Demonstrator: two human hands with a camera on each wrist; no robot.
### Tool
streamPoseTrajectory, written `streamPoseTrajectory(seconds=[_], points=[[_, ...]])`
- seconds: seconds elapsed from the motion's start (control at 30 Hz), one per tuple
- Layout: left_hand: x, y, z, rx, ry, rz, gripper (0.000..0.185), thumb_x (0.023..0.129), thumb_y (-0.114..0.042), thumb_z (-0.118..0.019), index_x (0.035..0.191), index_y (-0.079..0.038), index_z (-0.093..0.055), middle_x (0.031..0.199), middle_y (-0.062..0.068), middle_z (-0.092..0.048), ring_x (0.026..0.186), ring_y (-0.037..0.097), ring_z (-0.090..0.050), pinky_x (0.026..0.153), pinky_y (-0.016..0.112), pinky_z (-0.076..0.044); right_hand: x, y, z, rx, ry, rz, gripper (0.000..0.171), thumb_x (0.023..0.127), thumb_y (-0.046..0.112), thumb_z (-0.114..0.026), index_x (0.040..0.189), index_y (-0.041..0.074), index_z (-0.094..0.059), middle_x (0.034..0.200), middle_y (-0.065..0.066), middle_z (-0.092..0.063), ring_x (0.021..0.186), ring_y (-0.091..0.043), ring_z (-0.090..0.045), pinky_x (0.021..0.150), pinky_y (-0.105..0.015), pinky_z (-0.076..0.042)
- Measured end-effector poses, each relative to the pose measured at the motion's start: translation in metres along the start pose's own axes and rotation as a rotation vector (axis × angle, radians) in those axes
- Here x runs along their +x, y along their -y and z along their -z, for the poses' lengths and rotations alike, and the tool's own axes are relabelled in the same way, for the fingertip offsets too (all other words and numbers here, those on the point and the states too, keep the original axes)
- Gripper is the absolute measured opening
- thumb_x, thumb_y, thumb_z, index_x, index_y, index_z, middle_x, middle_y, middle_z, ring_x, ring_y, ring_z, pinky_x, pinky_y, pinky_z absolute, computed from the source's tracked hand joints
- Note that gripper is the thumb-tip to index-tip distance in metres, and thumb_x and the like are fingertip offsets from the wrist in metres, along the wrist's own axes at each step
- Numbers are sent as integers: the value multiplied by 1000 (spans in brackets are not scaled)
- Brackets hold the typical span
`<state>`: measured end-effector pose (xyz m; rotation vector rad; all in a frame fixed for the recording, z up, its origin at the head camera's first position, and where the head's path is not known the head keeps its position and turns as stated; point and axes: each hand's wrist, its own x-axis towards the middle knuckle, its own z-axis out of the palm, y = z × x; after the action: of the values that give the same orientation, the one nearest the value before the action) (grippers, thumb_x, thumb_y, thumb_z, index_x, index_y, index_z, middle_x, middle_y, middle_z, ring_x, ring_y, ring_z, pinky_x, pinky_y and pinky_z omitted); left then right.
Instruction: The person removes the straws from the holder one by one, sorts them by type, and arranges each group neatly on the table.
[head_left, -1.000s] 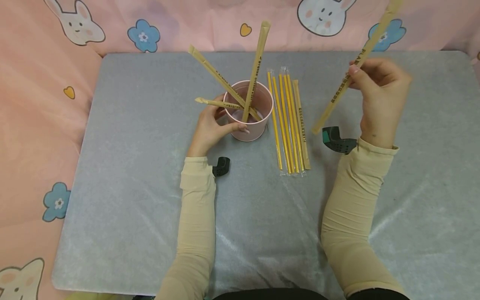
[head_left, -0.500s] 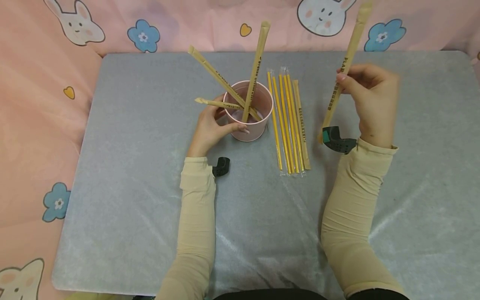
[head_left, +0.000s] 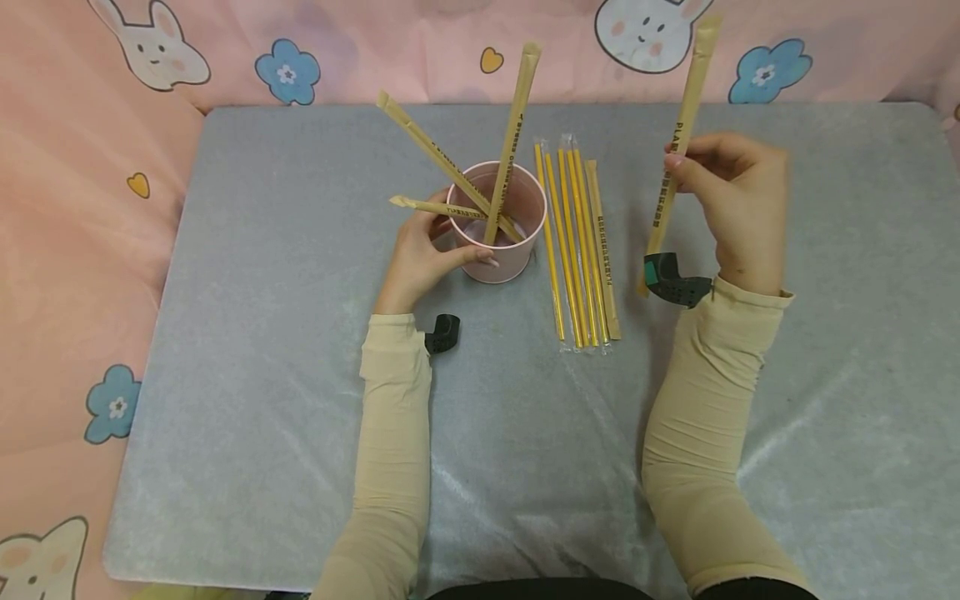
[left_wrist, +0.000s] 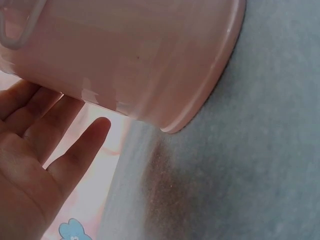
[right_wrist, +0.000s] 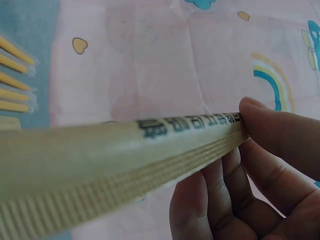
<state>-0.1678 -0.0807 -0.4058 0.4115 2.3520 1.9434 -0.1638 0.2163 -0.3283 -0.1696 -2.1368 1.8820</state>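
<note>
The right hand (head_left: pixel 738 204) pinched a paper-wrapped straw (head_left: pixel 678 154) between thumb and fingertips (right_wrist: pixel 260 112), gripping it near the middle, so that it stood almost upright at the right of centre in the head view, its top over the pink cloth and its lower end just above the table (head_left: pixel 262 400). The left hand (head_left: pixel 420 254) curled round the near left side of the pink cup (head_left: pixel 506 250), thumb along the front wall and fingers (left_wrist: pixel 30 107) behind it; the cup stood on the grey table at the upper centre of the frame. Three wrapped straws (head_left: pixel 512 142) already leaned inside it, splayed toward the upper left. Just right of the cup lay a neat row of yellow straws (head_left: pixel 573 242) in clear sleeves with one paper-wrapped one at its right edge. To do this well, I judged the held straw should be carried leftward, its lower tip aimed at the open gap in the rim, and lowered gently while the left hand kept the cup steady against tipping.
</note>
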Motion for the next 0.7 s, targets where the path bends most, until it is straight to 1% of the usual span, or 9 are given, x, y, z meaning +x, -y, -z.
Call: streamPoseTrajectory(seconds=[0.13,0.27,0.37,0.5,0.7], points=[[0,1,0,1,-2,4,73,69,-6,-84,134,-4,-51,129,9,-55,117,16,-53,102,23,-40,1,0,0,-33,18,-13,7,81,-1,-71,87,-1,-74,75,-1,-68,63,-14,-55,63,-24,-45],[0,2,-1,2,-3,-2,72,70,-7,-84,133,-3,-51,129,11,-54,118,19,-52,103,24,-39,1,-1,0,-94,57,-34,8,81,0,-71,88,-1,-74,74,0,-67,63,-13,-56,63,-23,-48],[0,2,-1,0,-3,3,72,69,-7,-84,134,-3,-51,129,10,-54,117,18,-53,102,23,-39,1,-2,0,-159,81,-46,8,82,3,-72,89,1,-74,73,2,-67,63,-12,-57,64,-22,-50],[0,0,-1,3,-4,11,74,68,-7,-85,134,-5,-52,129,8,-55,118,15,-52,102,22,-40,1,-2,0,-195,110,-61,7,81,3,-72,88,1,-74,72,3,-67,64,-12,-59,65,-21,-52],[0,0,0,11,-3,3,75,67,-8,-86,133,-4,-52,129,8,-55,118,14,-52,101,22,-40,0,-3,0,-244,164,-66,8,81,4,-72,89,1,-73,73,5,-67,66,-11,-60,65,-20,-51]])
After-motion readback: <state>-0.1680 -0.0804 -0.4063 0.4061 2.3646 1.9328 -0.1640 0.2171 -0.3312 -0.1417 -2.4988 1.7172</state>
